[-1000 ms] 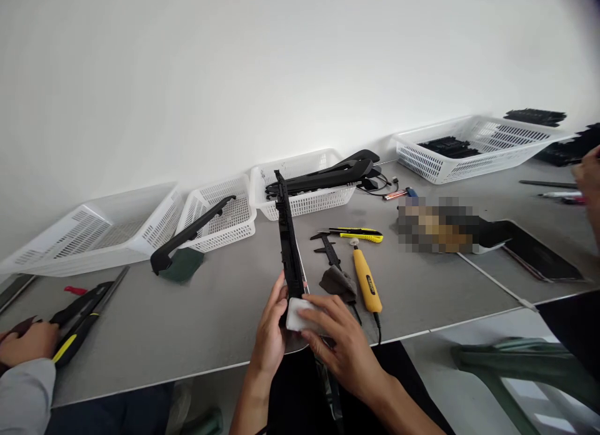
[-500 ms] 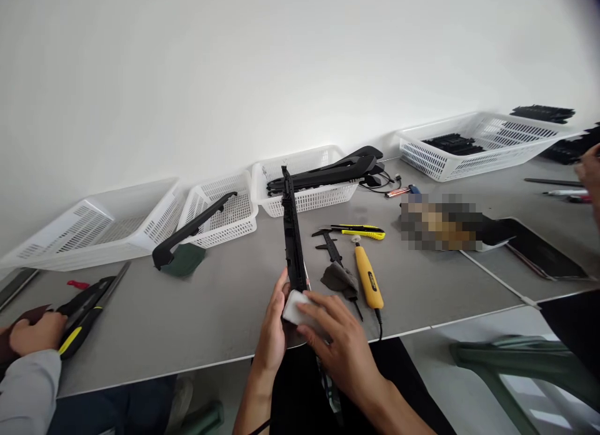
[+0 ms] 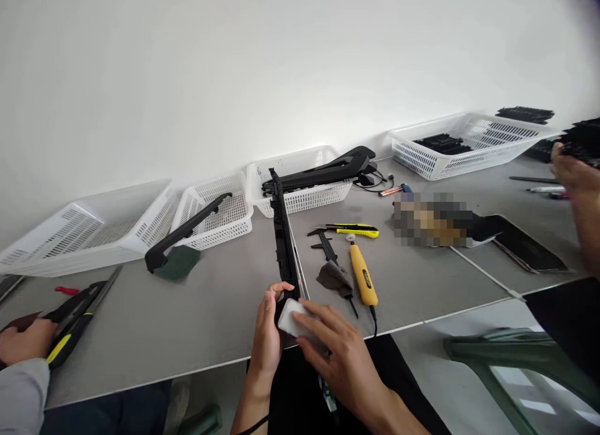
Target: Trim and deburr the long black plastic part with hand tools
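Observation:
My left hand [image 3: 269, 329] is closed around the near end of a long, narrow black plastic part [image 3: 284, 247], which points away from me over the table edge. A small white block [image 3: 289, 317] is gripped in my right hand [image 3: 340, 344] and lies against that same near end. What the block is made of I cannot tell. Just right of the part lie a black caliper [image 3: 324, 246], a grey cloth scrap [image 3: 334, 279], a yellow rotary tool [image 3: 364, 275] with a white tip, and a yellow utility knife [image 3: 356, 229].
White baskets [image 3: 210, 238] line the wall; one holds several black handle-like parts [image 3: 328, 172]. Another black part [image 3: 185, 233] leans over a basket rim beside a green cloth [image 3: 177, 263]. Co-workers' hands are at left [image 3: 28, 341] and right [image 3: 579, 191]. A phone [image 3: 529, 244] lies at right.
The black part's near end and both my hands have shifted slightly left and down, and my left fingers bend further over the part. The right co-worker's hand has come further into view, holding something black.

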Action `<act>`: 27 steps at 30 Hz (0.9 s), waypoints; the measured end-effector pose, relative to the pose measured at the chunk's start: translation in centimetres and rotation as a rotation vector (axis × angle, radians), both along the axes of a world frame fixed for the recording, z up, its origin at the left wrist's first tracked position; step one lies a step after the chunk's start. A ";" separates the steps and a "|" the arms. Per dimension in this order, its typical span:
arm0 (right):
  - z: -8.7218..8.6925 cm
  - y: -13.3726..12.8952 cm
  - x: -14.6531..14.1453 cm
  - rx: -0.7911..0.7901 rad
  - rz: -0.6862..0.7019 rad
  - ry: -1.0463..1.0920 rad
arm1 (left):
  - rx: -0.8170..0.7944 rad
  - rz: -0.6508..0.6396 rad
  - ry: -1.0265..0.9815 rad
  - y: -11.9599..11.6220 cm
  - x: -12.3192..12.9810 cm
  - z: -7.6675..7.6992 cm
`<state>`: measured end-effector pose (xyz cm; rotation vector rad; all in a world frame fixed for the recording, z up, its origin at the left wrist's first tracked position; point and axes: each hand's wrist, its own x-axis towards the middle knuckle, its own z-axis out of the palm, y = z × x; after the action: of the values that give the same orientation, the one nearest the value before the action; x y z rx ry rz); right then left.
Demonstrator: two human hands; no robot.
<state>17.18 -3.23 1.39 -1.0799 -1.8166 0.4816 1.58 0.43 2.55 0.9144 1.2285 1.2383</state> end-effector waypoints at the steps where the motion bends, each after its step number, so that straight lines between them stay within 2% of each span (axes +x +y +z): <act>1: 0.1 0.0 0.1 0.001 -0.024 0.003 | -0.001 0.003 0.000 0.0 0.1 0.1; 6: 0.4 0.0 0.6 0.031 -0.017 -0.017 | 0.016 0.054 -0.068 0.1 0.3 0.7; 11: 0.1 0.5 1.0 0.042 -0.080 -0.032 | -0.044 0.073 -0.127 0.2 0.3 0.9; 16: 0.1 0.8 1.2 0.069 -0.153 -0.063 | -0.016 0.026 -0.099 0.1 0.2 0.7; 23: 0.9 1.4 1.6 0.126 -0.065 -0.084 | -0.019 -0.025 -0.123 0.5 -0.3 0.6; 27: 2.0 3.0 2.3 0.150 0.082 -0.120 | -0.048 -0.046 -0.160 0.1 -0.5 0.7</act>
<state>19.49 -0.26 3.34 -0.9524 -1.9752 0.3281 1.06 0.57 3.24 0.7885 1.1000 1.2157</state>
